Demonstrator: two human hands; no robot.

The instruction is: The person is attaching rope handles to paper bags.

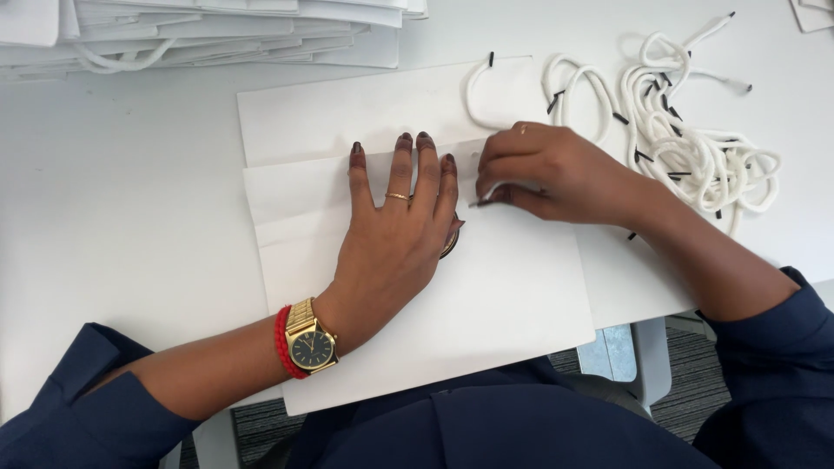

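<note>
Pressing flat white paper bag [504, 287] with splayed left hand [395, 234], right hand [543, 169] fingertips pinching black-tipped white cord handle [483, 196], needing steady aim.

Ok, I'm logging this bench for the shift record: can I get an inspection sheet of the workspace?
Surface: white table, mostly bare at left.
Job's things: flat white paper bag at the near edge, a cord handle looped at its top.
Clutter: pile of white cords with black tips at right; stack of flat bags at the far left.
Hands: left hand pressed flat on the bag; right hand, fingers pinching a cord end at the bag's top.
Cables: nothing seen.
Surroundings: grey carpet below the table edge.
</note>
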